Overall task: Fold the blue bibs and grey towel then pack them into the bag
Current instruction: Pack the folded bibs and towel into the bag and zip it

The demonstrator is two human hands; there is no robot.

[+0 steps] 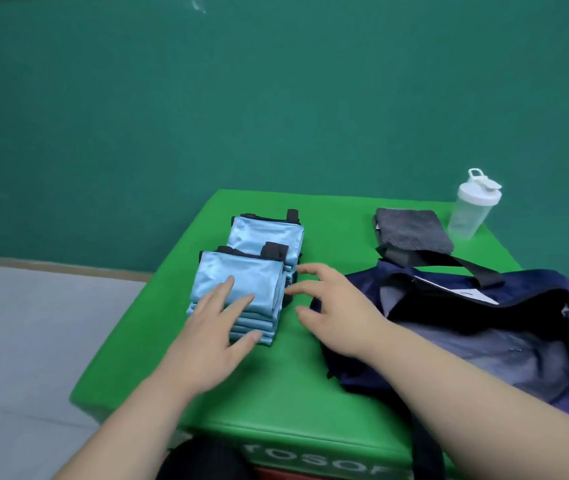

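Note:
Two stacks of folded light-blue bibs with black trim sit on the green padded block: a near stack [241, 282] and a far stack [266, 235]. My left hand [213, 327] rests flat, fingers straight, on top of the near stack. My right hand [331, 306] hovers just right of that stack with fingers spread and relaxed, holding nothing. A folded grey towel [414, 230] lies at the back right. The navy bag [484, 327] lies open at the right, its mouth facing up.
A clear shaker bottle [472, 207] with a white lid stands at the block's back right corner. The green block [276, 393] drops off at its left and front edges. A teal wall is behind, grey floor to the left.

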